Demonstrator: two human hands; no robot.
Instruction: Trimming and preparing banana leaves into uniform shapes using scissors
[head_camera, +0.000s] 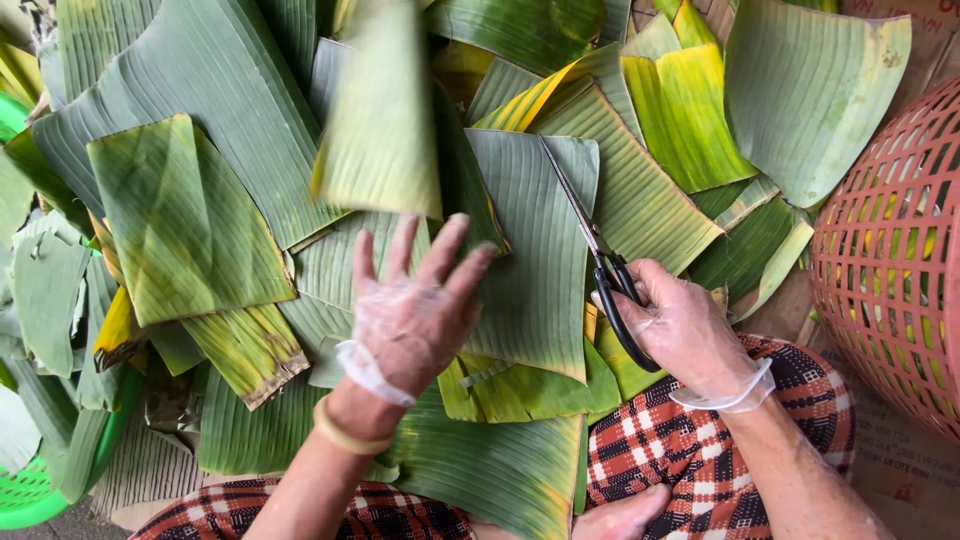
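Head view: left hand at frame centre, gloved, fingers spread, palm down, holding nothing; a blurred leaf piece sits just above its fingertips, upper centre. Can't tell if they touch. Right hand, centre-right, gloved, fingers curled around black scissors, blades shut, tips pointing up-left over a cut leaf. Leaves look light, thin, floppy, prob. tear along ribs, so best gripped at an edge w/ flat fingers. Leaf pile all round, red basket right edge, green basket lower left.
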